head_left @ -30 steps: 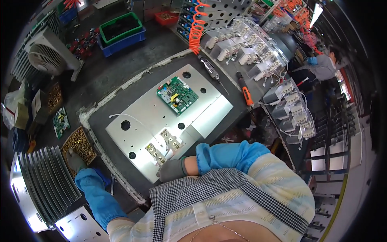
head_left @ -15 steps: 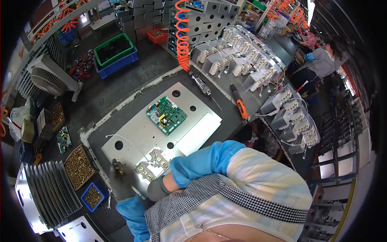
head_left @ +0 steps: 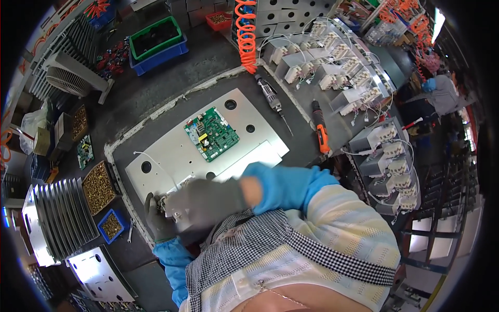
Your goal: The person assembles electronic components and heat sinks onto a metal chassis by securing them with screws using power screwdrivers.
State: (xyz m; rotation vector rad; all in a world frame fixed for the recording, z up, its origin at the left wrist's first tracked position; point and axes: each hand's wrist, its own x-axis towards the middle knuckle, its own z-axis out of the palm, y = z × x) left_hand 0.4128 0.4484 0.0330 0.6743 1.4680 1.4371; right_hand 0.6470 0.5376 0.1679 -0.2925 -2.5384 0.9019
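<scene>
A flat silver metal panel point(head_left: 171, 151) with round holes lies in front of me, a green circuit board point(head_left: 212, 134) on its upper part. My left hand point(head_left: 162, 221), in a dark grey glove, is at the panel's lower left edge with its fingers curled; what is in them is hidden. My right hand point(head_left: 205, 203), also gloved, reaches across beside it, over the panel's lower edge. Motion smears its fingers. Metal terminal parts point(head_left: 169, 203) show between the hands, mostly covered. A white wire point(head_left: 156, 162) runs from there over the panel.
A power screwdriver point(head_left: 271, 99) hangs from a coiled orange hose point(head_left: 246, 39). An orange-black electric screwdriver point(head_left: 320, 129) lies to the right, near wired metal assemblies point(head_left: 338, 78). At left are a box of brass screws point(head_left: 99, 190), a blue bin point(head_left: 112, 226) and a wrench point(head_left: 131, 230).
My right hand has moved up and left, over the terminal parts, covering most of them. My left hand, which showed brass-coloured pieces, has come closer to the panel. The whole view has shifted slightly.
</scene>
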